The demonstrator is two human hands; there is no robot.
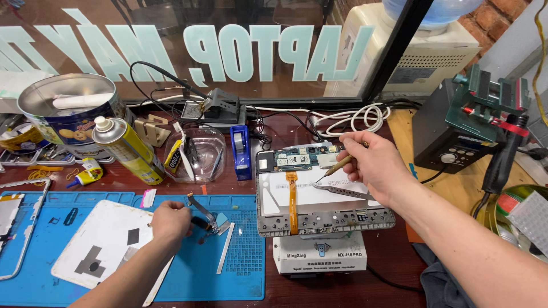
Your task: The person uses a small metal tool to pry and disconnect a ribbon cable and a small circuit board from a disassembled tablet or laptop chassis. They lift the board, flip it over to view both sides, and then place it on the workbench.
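An opened tablet point(319, 199) lies on a white heating pad box point(319, 254), with its green circuit board point(299, 158) at the far end and an orange flex cable point(293, 199) down its middle. My right hand point(374, 165) hovers over its right side, holding metal tweezers point(342, 191) and a thin brown-handled tool point(337, 166), both tips near the board. My left hand point(170, 221) rests on the blue silicone mat point(228, 268), gripping a small dark tool point(204, 221) against a small part. A white tablet back cover point(97, 245) lies just left of that hand.
A yellow spray can point(127, 149), a round tin point(65, 111), a clear bowl of tools point(194, 154), a blue tape dispenser point(242, 149) and a soldering stand point(220, 108) line the back. A dark station point(451, 137) with a hot-air handle point(505, 154) stands right. White cables point(354, 120) coil behind.
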